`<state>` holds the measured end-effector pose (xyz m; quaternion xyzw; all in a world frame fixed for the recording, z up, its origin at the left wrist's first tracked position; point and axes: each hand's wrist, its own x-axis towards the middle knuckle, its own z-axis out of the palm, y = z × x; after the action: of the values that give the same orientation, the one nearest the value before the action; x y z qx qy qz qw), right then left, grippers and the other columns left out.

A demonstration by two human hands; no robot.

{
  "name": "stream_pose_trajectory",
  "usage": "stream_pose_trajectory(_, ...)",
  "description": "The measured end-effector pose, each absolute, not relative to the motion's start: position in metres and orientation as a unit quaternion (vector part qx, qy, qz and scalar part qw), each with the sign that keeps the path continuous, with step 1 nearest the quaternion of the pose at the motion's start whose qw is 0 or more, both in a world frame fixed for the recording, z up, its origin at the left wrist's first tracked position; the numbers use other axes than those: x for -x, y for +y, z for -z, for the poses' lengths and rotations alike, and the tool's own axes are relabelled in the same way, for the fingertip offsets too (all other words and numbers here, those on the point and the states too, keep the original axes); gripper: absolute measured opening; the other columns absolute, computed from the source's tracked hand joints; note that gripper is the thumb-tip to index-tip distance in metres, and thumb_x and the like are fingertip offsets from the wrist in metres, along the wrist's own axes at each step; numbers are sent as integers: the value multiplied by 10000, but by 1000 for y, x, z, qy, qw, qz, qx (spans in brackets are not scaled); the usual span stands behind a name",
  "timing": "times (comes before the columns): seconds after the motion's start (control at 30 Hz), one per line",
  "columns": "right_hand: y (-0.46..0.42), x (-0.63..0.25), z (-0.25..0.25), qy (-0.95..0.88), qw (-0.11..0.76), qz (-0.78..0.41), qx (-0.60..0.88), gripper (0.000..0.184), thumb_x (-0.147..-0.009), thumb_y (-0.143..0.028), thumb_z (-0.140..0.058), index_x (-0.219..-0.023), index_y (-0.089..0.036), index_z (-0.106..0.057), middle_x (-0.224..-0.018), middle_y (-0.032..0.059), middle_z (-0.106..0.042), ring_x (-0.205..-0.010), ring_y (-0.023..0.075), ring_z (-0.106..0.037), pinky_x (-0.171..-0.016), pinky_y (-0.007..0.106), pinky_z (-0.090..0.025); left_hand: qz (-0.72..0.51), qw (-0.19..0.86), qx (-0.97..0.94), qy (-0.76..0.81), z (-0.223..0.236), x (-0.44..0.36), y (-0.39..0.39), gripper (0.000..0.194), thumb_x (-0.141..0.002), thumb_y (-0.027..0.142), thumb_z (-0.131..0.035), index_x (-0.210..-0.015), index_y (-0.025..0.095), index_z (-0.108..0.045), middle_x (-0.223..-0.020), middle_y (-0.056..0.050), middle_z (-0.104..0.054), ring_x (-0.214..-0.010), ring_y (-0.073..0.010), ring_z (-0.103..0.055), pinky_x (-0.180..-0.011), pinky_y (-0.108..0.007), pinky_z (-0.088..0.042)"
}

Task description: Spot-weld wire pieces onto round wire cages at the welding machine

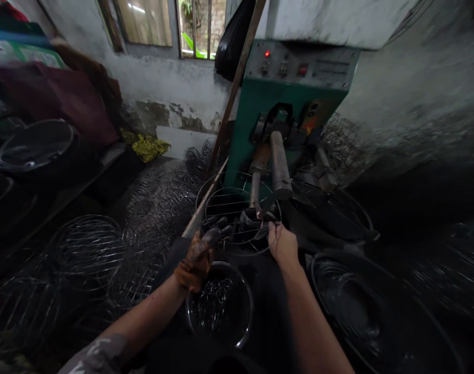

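Observation:
A round wire rack point(229, 204), with thin parallel rods across a double ring, sits at the lower electrode of a green spot-welding machine point(237, 114). My right hand point(282, 244), bare, pinches the rack's near right rim. My left hand point(200, 255) wears an orange-brown glove with dark, dirty fingers. Its fingers are at the near left rim, around the wire as far as the dim light shows. Below the hands, a metal bowl point(249, 304) holds many small bent metal pieces point(215, 301). The thick upper electrode arm point(279, 166) juts out above the rack.
Finished-looking wire racks point(87, 244) lie heaped at the left. On the right stands a dark basin point(315, 270) with coiled wire rings point(346, 301). A wooden pole point(235, 93) leans beside the machine. A yellow cloth point(147, 147) lies near the wall.

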<state>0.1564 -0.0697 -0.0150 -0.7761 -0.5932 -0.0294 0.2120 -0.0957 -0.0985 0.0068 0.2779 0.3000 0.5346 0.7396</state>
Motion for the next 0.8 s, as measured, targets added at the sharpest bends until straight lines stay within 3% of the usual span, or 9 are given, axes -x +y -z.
stream_pose_trajectory(0.17,-50,-159,13,-603,187,36,774,372,-1026,-269,-421,-977,-102,-750,-850,191,-783,-685,253,-733,-596,304,-446,-459,767,-293,338,2,106,-91,633,-762,612,-835,-1331,394,-661,-1345,-34,-720,-1324,-363,-625,-1078,-506,-514)
stream_pose_trajectory(0.27,-45,-161,16,-606,178,37,775,369,-1026,-266,-431,-965,-94,-752,-829,193,-781,-674,256,-737,-591,302,-448,-467,759,-296,342,-4,102,-90,657,-771,602,-832,-1366,407,-634,-1367,-28,-708,-1343,-360,-612,-1066,-509,-522)
stream_pose_trajectory(0.47,-38,-163,18,-617,192,43,762,352,-1026,-252,-435,-937,-104,-742,-831,184,-780,-692,248,-741,-620,295,-467,-587,678,-290,335,-28,73,-94,647,-844,468,-818,-1429,297,-603,-1446,-99,-657,-1389,-381,-574,-1172,-536,-437)
stream_pose_trajectory(0.57,-38,-162,15,-612,174,29,771,344,-1031,-232,-434,-960,-94,-741,-861,179,-787,-739,250,-750,-647,292,-469,-598,677,-260,342,-30,68,-95,645,-787,427,-869,-1367,258,-643,-1390,-116,-691,-1385,-386,-578,-1192,-542,-426)
stream_pose_trajectory(0.8,-38,-153,4,-593,149,-11,791,361,-1058,-247,-419,-1002,-105,-746,-874,168,-787,-784,246,-751,-668,281,-474,-614,687,-232,313,-16,63,-91,656,-762,456,-886,-1339,247,-656,-1354,-127,-709,-1352,-386,-607,-1168,-546,-453)
